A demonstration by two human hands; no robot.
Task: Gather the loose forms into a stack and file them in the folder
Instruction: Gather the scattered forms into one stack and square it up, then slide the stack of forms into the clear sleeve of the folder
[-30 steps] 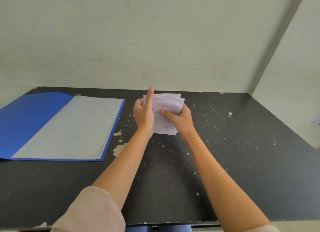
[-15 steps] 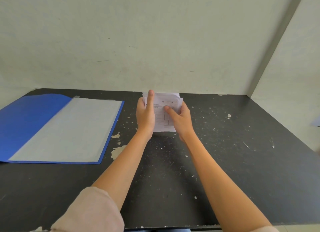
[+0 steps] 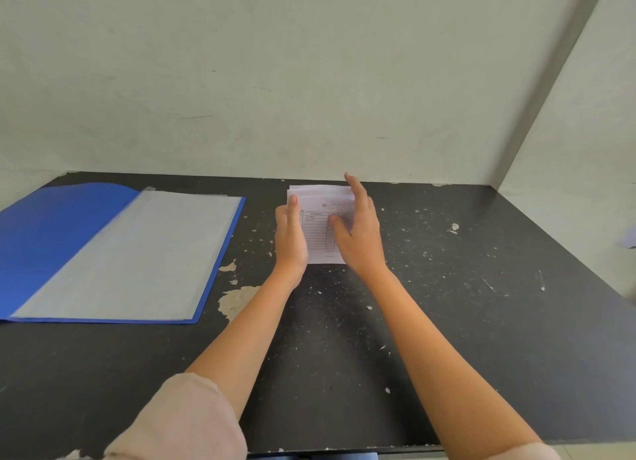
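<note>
A small stack of white printed forms [image 3: 321, 232] sits at the back middle of the black table [image 3: 481, 322], held between my two hands. My left hand [image 3: 290, 242] presses flat against the stack's left edge with straight fingers. At the right edge is my right hand [image 3: 361, 239], its fingers stretched past the top corner and its thumb resting on the top sheet. The blue folder [image 3: 51, 236] lies open at the left, with a pale translucent sheet [image 3: 137, 253] covering its right half.
A pale wall rises just behind the table, and a side wall closes in on the right. The tabletop has chipped paint patches [image 3: 237, 301] between the folder and my left arm. A pale scrap [image 3: 628, 241] shows at the far right edge.
Both hands have loosened from gripping the stack to flat hands at its sides. The sheets, fanned a second ago, now lie more evenly aligned.
</note>
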